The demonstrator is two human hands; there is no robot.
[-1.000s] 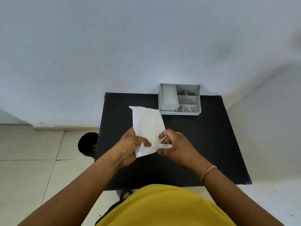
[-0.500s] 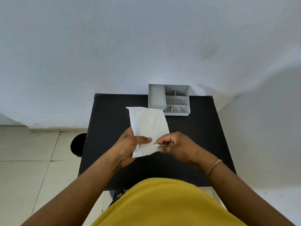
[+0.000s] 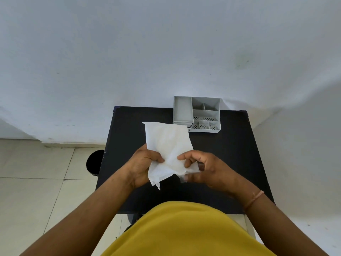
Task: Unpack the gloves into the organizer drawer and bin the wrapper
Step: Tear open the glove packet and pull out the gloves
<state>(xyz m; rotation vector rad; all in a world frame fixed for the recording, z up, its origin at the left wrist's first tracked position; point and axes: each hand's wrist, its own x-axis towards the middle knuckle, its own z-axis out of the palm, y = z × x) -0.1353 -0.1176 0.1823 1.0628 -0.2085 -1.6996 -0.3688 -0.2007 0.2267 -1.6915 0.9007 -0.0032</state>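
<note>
A white paper glove wrapper (image 3: 168,143) is held upright above the black table (image 3: 230,154). My left hand (image 3: 143,166) grips its lower left edge with thumb on top. My right hand (image 3: 204,170) pinches the torn lower right corner, where thin translucent material shows between the fingers. The wrapper's near end is ragged and split open. The gloves themselves are hidden inside. A grey plastic organizer (image 3: 197,114) stands at the table's far edge against the wall, its drawer on the left pulled forward.
A black round bin (image 3: 94,163) stands on the tiled floor just left of the table. A white wall rises right behind the table. My yellow shirt (image 3: 184,231) fills the lower middle of the view.
My right hand has pulled rightward and toward me, tearing the wrapper's lower corner open. The left hand keeps its grip. The head view has shifted slightly.
</note>
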